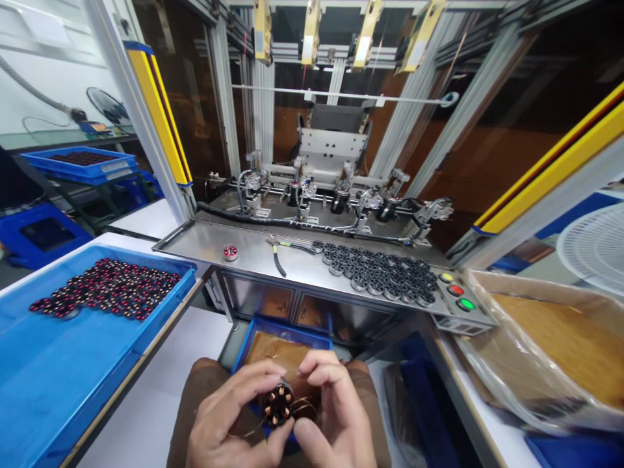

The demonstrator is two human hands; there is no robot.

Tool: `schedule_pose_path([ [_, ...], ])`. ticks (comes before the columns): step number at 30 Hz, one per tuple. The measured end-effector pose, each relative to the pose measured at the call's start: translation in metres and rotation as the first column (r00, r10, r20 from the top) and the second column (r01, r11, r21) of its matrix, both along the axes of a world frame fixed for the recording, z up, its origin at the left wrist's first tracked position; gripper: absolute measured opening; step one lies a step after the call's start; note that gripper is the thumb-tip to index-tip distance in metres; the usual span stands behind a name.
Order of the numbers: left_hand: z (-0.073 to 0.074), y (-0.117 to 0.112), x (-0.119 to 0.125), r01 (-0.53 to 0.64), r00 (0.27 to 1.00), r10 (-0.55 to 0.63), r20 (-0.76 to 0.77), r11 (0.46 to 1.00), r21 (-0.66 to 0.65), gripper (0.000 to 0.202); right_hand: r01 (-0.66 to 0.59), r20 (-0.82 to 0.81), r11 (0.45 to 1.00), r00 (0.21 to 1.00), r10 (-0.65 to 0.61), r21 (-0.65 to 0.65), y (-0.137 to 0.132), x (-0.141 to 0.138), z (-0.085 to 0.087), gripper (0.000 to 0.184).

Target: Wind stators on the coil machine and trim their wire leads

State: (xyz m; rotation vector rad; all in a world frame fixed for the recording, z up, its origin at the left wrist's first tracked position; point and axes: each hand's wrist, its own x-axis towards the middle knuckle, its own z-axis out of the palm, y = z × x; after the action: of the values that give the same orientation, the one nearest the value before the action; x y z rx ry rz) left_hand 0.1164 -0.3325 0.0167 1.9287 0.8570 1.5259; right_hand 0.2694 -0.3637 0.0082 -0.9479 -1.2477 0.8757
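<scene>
Low in front of my lap, my left hand [238,416] pinches a small round motor stator [277,404] between thumb and fingers. Its black core with copper windings faces up toward me. Thin copper wires [303,404] trail from its right side into the curled fingers of my right hand [336,409]. The exact grip on these wires is partly hidden. Beneath both hands stands a blue bin [245,344] with a brown lining. On the metal ledge ahead lie pliers [277,255] with dark and green handles, a single stator with red parts [231,252] and many black stators [385,270].
A blue tray [63,377] at left holds many wound stators [112,286]. Behind the ledge is a winding machine [331,149] with several fixtures. Coloured push buttons [455,290] sit at the ledge's right end. A plastic-lined box [550,338] and a white fan [595,247] stand at right.
</scene>
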Motion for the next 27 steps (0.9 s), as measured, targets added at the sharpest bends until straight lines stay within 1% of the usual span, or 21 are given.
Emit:
schedule_pose_path([
  [2, 0.0, -0.001, 0.001, 0.009, 1.0, -0.009, -0.006, 1.0, 0.004, 0.048, -0.001, -0.015, 0.999, 1.0, 0.001, -0.042, 0.003, 0.0, 0.006, 0.015],
  [4, -0.001, -0.001, 0.001, 0.027, 1.0, -0.027, 0.016, 1.0, -0.011, 0.049, -0.014, -0.091, 0.987, 0.996, -0.001, -0.158, 0.006, -0.001, 0.009, 0.021],
  [6, -0.003, 0.0, 0.001, 0.069, 0.996, -0.066, 0.058, 0.996, -0.048, 0.049, -0.031, -0.181, 0.966, 0.983, -0.016, -0.258, 0.009, -0.002, 0.007, 0.026],
  [8, -0.005, 0.001, -0.001, 0.122, 0.987, -0.109, 0.119, 0.986, -0.113, 0.048, -0.056, -0.259, 0.958, 0.966, -0.019, -0.28, 0.009, -0.002, 0.001, 0.026],
  [9, -0.006, 0.002, -0.003, 0.146, 0.98, -0.123, 0.156, 0.978, -0.148, 0.047, -0.079, -0.288, 0.963, 0.957, 0.001, -0.259, 0.008, -0.002, -0.001, 0.027],
  [11, -0.006, 0.004, -0.005, 0.184, 0.967, -0.137, 0.215, 0.959, -0.216, 0.047, -0.131, -0.314, 0.973, 0.947, 0.066, -0.192, 0.005, 0.0, -0.004, 0.034],
  [12, -0.006, 0.004, -0.006, 0.189, 0.964, -0.134, 0.229, 0.951, -0.243, 0.047, -0.16, -0.301, 0.974, 0.948, 0.106, -0.163, 0.003, 0.001, -0.004, 0.038],
  [13, -0.006, 0.005, -0.006, 0.188, 0.963, -0.126, 0.237, 0.947, -0.26, 0.047, -0.181, -0.269, 0.973, 0.953, 0.138, -0.14, 0.002, 0.002, -0.003, 0.039],
  [14, -0.006, 0.005, -0.006, 0.188, 0.962, -0.122, 0.243, 0.944, -0.271, 0.047, -0.183, -0.222, 0.974, 0.963, 0.151, -0.13, 0.001, 0.003, -0.001, 0.035],
  [15, -0.005, 0.005, -0.005, 0.195, 0.961, -0.126, 0.248, 0.941, -0.277, 0.047, -0.16, -0.168, 0.979, 0.976, 0.139, -0.123, 0.0, 0.004, 0.0, 0.03],
  [17, -0.005, 0.005, -0.004, 0.221, 0.954, -0.148, 0.261, 0.935, -0.276, 0.047, -0.075, -0.069, 0.992, 0.995, 0.068, -0.102, -0.001, 0.006, 0.003, 0.023],
  [19, -0.004, 0.006, -0.004, 0.251, 0.947, -0.176, 0.268, 0.927, -0.279, 0.046, 0.002, -0.026, 0.996, 1.0, -0.004, -0.093, -0.001, 0.007, 0.003, 0.021],
  [20, -0.003, 0.006, -0.004, 0.257, 0.947, -0.183, 0.264, 0.924, -0.282, 0.046, 0.017, -0.031, 0.995, 0.999, -0.02, -0.098, -0.001, 0.007, 0.002, 0.021],
  [23, -0.001, 0.006, -0.007, 0.251, 0.953, -0.182, 0.242, 0.922, -0.295, 0.046, -0.023, -0.097, 0.994, 0.995, 0.012, -0.107, 0.002, 0.005, 0.001, 0.025],
  [25, 0.0, 0.006, -0.008, 0.254, 0.954, -0.187, 0.236, 0.92, -0.297, 0.046, -0.052, -0.114, 0.997, 0.992, 0.045, -0.059, 0.004, 0.004, 0.002, 0.024],
  [27, 0.001, 0.005, -0.009, 0.265, 0.952, -0.2, 0.234, 0.917, -0.297, 0.046, -0.069, -0.062, 0.997, 0.996, 0.071, 0.025, 0.006, 0.005, 0.006, 0.018],
])
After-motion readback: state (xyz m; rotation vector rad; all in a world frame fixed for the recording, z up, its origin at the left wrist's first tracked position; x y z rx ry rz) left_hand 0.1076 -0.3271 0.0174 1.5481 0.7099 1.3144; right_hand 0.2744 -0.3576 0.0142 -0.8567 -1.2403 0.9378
